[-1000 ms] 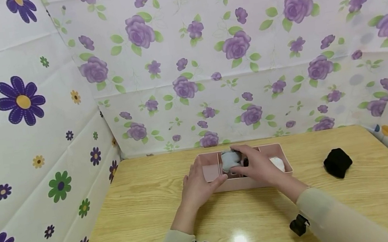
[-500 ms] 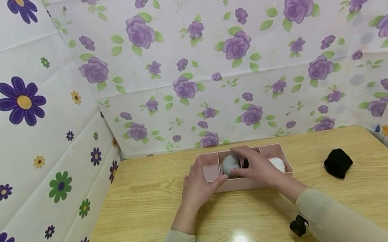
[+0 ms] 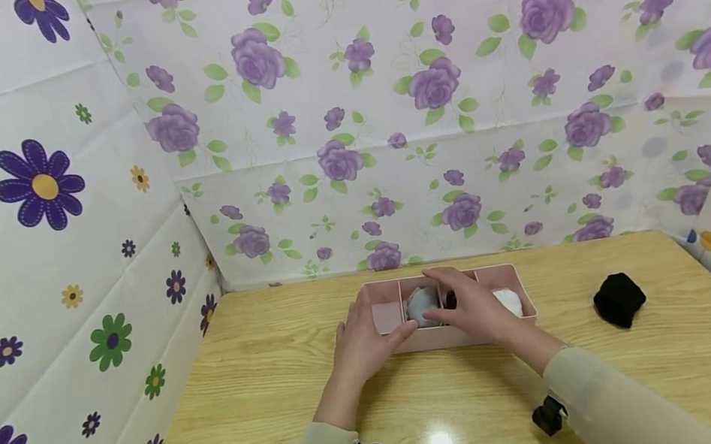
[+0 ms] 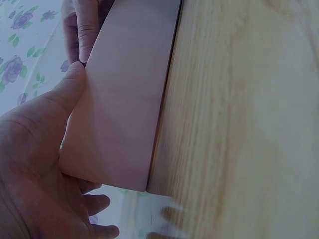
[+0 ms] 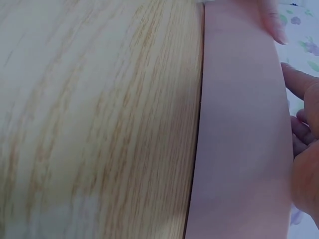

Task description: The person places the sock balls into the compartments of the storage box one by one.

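Observation:
A long pink divided box (image 3: 429, 338) stands near the back of the table. My left hand (image 3: 360, 341) grips its left end, thumb on the front rim; in the left wrist view the thumb (image 4: 72, 82) touches the rim and fingers reach past the end wall. In the second compartment from the left lies a soft grey cloth bundle (image 3: 419, 305). My right hand (image 3: 476, 303) is over the box beside that bundle, thumb and forefinger spread apart. The right wrist view shows mostly the box's front wall, which hides the bundle.
A black item (image 3: 451, 299), partly covered by the right hand, is in the third compartment. The rightmost compartment holds a white bundle (image 3: 508, 302). To the right of the box, a black cloth bundle (image 3: 620, 299) lies on the wooden table (image 3: 270, 393). Flowered sheets (image 3: 312, 107) hang behind.
The grey bundle has dropped lower into its compartment, out from between the right thumb and forefinger. Both hands have hardly moved.

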### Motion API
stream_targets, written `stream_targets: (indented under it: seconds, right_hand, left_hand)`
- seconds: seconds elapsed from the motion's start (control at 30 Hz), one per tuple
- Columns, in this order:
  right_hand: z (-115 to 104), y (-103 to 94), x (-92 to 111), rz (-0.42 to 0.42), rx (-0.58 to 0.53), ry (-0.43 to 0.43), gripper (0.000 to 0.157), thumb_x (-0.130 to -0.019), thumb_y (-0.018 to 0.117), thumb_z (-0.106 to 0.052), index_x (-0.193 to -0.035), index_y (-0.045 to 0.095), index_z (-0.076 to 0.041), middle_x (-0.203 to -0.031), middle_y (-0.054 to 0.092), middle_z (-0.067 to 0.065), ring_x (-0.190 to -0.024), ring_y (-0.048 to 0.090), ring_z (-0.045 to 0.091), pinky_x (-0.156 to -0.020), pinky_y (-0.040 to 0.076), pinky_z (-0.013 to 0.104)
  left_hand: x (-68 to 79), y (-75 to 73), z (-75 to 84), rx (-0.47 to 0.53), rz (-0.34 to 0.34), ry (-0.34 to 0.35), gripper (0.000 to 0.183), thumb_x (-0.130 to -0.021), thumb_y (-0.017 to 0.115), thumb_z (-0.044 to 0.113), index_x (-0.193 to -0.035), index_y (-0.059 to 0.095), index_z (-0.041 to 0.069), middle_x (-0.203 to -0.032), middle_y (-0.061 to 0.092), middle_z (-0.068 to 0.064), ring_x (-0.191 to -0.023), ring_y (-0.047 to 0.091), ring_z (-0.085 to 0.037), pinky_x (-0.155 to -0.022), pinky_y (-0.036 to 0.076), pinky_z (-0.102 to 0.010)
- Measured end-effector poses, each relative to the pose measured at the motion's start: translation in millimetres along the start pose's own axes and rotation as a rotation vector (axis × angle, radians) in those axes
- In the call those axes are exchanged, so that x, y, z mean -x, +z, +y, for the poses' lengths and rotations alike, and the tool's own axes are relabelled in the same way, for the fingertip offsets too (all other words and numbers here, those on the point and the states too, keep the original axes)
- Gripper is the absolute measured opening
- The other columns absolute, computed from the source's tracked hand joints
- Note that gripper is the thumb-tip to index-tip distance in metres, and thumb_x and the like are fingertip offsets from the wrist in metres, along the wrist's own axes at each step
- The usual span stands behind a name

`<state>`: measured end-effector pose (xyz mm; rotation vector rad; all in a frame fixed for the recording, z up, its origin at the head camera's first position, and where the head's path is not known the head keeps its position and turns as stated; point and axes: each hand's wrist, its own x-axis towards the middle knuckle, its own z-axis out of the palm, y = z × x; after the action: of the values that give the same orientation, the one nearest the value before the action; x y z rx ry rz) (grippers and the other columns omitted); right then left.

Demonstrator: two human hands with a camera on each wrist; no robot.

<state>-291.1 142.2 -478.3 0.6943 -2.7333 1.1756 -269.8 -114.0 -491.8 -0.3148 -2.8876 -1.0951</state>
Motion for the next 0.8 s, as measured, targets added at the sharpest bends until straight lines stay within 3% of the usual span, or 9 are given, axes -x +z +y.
stream_targets:
  seconds: [0.5, 0.6, 0.73, 0.8]
  right_hand:
    - [7.4, -15.5, 16.4, 0.072, 0.085, -0.050, 0.080, -0.099, 0.088, -0.026, -0.165, 0.050, -0.006, -0.164, 0.052, 0.020, -0.145, 0.057, 0.042, -0.111, 0.052, 0.062]
    - [12.0, -18.3, 19.2, 0.136, 0.160, -0.117, 0.077, -0.094, 0.092, -0.026, -0.159, 0.057, -0.003, -0.148, 0.067, 0.019, -0.119, 0.072, 0.037, -0.101, 0.058, 0.059]
    - [18.2, -22.1, 22.7, 0.186, 0.189, -0.179, 0.073, -0.092, 0.094, -0.021, -0.154, 0.062, -0.001, -0.125, 0.076, 0.017, -0.085, 0.069, 0.029, -0.086, 0.060, 0.052]
    - [20.5, -24.5, 26.5, 0.161, 0.139, -0.161, 0.074, -0.093, 0.092, -0.018, -0.157, 0.059, 0.000, -0.134, 0.073, 0.019, -0.094, 0.070, 0.031, -0.091, 0.059, 0.053]
  left_hand:
    - [-0.9, 0.3, -1.5, 0.000, -0.003, -0.010, 0.123, -0.095, 0.073, 0.075, -0.177, 0.014, 0.005, -0.180, 0.025, -0.018, -0.166, 0.023, -0.042, -0.129, 0.017, -0.073]
    - [-0.9, 0.3, -1.2, 0.003, -0.006, -0.012, 0.123, -0.095, 0.074, 0.075, -0.178, 0.014, 0.006, -0.181, 0.024, -0.017, -0.166, 0.023, -0.042, -0.129, 0.016, -0.073]
    - [-1.0, 1.0, -1.4, 0.007, -0.005, -0.015, 0.124, -0.095, 0.074, 0.075, -0.178, 0.014, 0.006, -0.181, 0.024, -0.016, -0.166, 0.022, -0.042, -0.130, 0.016, -0.072]
    - [-1.0, 1.4, -1.5, 0.005, -0.004, -0.016, 0.124, -0.095, 0.074, 0.075, -0.178, 0.014, 0.006, -0.181, 0.024, -0.017, -0.166, 0.022, -0.042, -0.130, 0.016, -0.072]
